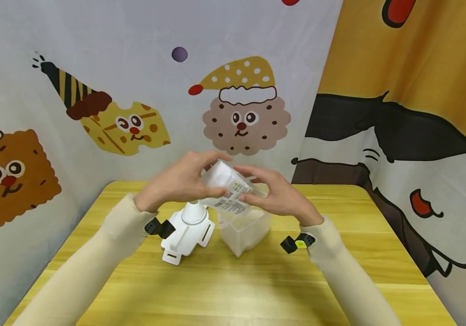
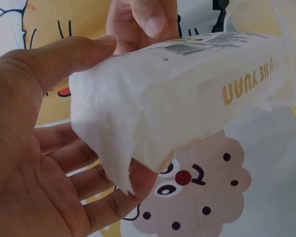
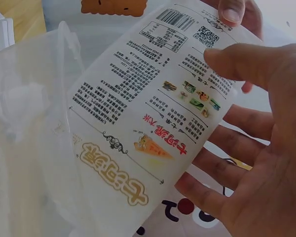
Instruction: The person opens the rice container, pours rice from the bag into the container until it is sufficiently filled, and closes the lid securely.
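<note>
Both hands hold a white printed bag of rice [image 1: 230, 188], tilted down to the right over a translucent plastic container [image 1: 242, 235]. My left hand [image 1: 181, 181] grips the crumpled, folded end of the bag [image 2: 123, 113], thumb on top and fingers underneath. Farther along it, my right hand [image 1: 279, 194] has its thumb across the printed face and its fingers along the edge, as the right wrist view shows. The lower end of the bag [image 3: 143, 133] overlaps the container's wall [image 3: 44, 113] in that view. The bag's mouth is hidden.
A white plastic part [image 1: 188, 233] with a cone and slotted tabs lies on the wooden table [image 1: 233, 290], just left of the container. Behind the table hangs a cloth [image 1: 143, 45] with cartoon figures, and another cartoon cloth [image 1: 432, 149] flanks the right side.
</note>
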Tool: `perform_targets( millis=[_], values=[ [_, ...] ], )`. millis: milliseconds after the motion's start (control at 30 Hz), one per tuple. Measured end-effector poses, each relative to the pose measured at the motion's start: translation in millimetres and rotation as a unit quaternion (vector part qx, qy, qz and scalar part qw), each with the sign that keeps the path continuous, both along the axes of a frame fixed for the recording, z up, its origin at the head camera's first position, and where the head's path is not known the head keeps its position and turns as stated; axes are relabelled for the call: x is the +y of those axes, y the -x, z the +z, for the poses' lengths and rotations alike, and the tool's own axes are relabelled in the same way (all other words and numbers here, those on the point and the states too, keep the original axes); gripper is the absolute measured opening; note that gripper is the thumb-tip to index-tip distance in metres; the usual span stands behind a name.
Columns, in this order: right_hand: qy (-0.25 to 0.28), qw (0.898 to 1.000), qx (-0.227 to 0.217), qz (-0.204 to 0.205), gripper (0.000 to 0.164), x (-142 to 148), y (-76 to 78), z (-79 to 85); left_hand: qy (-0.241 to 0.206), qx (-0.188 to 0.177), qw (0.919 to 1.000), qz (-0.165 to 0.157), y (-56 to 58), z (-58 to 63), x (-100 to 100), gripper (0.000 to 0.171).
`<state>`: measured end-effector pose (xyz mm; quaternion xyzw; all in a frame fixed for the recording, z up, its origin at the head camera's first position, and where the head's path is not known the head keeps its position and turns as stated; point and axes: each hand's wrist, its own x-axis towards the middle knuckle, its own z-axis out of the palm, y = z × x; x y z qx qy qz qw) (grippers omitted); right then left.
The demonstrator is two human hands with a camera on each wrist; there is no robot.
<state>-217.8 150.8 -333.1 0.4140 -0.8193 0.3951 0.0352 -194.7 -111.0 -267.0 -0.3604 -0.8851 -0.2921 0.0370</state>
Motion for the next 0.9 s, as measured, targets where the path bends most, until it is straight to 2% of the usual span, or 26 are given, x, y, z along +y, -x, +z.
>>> perform_targets(
  millis=[167,300,433,567,767,900],
  values=[
    [0.008,1.000,-0.013,-0.009,0.053,4,2.4,-3.5,-0.025,-0.006,0.9997,0.001,2.5,-4.7,7,0.065],
    [0.020,0.999,-0.027,-0.025,0.047,8,2.3,-5.5,-0.065,0.000,0.9979,-0.003,5.1,-11.9,9,0.064],
    [0.033,0.998,-0.037,-0.043,0.046,12,0.6,-6.8,-0.110,0.019,0.9938,0.006,6.3,-20.6,10,0.065],
    [0.055,0.996,-0.045,-0.062,0.046,15,-1.5,-7.4,-0.158,0.012,0.9871,0.022,5.1,-28.9,11,0.069],
    [0.081,0.992,-0.056,-0.080,0.046,18,-2.9,-7.5,-0.230,-0.030,0.9722,0.031,2.6,-44.1,9,0.070],
    [0.085,0.991,-0.055,-0.093,0.047,18,-0.8,-8.9,-0.296,-0.062,0.9529,0.023,0.4,-56.2,6,0.061]
  ],
)
